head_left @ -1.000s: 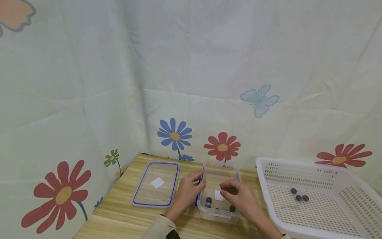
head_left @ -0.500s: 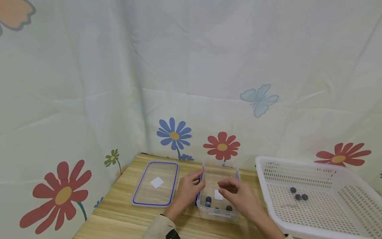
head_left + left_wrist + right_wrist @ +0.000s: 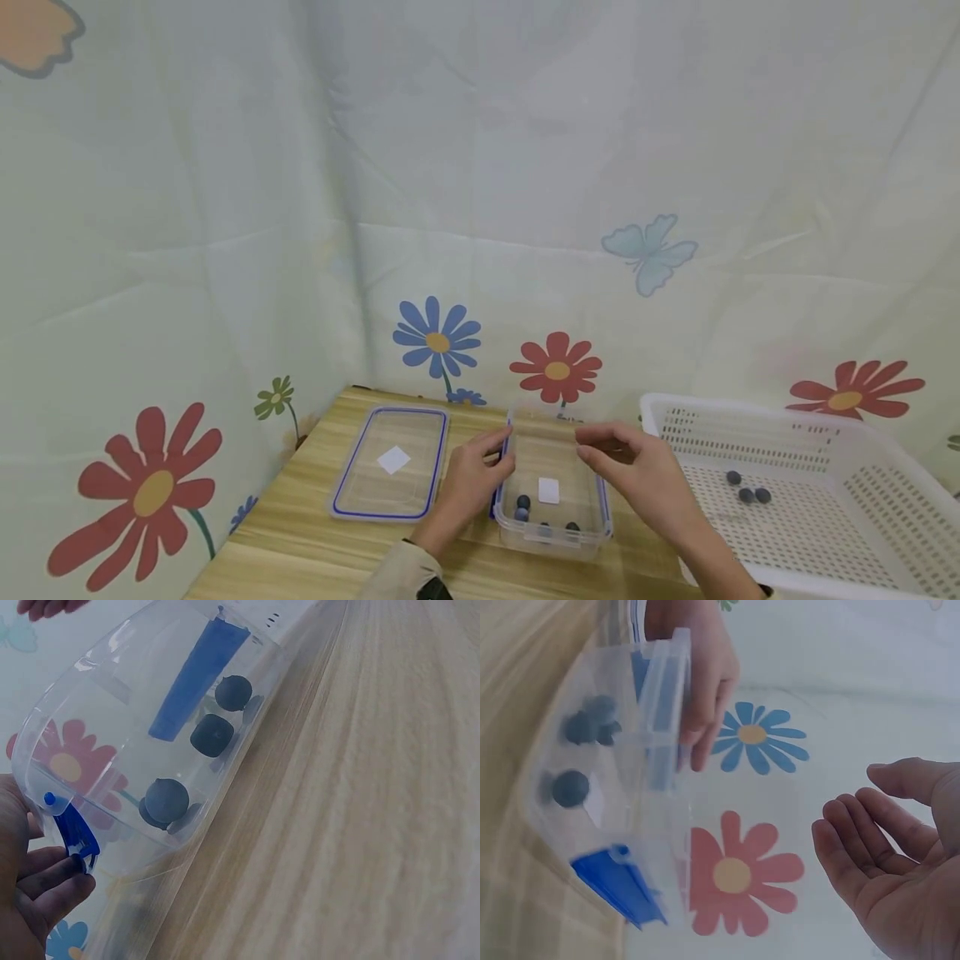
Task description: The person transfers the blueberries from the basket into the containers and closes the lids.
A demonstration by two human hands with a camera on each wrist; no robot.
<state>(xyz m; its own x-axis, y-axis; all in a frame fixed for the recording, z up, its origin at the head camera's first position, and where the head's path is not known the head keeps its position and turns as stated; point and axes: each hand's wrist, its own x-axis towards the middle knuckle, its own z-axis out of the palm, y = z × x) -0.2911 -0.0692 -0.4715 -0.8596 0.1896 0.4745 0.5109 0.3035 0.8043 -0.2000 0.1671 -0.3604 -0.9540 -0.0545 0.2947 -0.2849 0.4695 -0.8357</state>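
Clear plastic rectangular box (image 3: 540, 454) sits lidless on the wood-grain table (image 3: 285, 550), dark blue roundish pieces (image 3: 522, 502) at its near end, left hand (image 3: 474, 472) gripping its left edge, right hand (image 3: 647, 471) empty, fingers loosely bent; a left-hand tug could tip it, spilling them.

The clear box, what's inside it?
Inside the clear box are four dark balls, gathered towards the near end. A white square shows at its bottom; whether it's inside or underneath I can't tell. In the left wrist view, one ball partly hides another.
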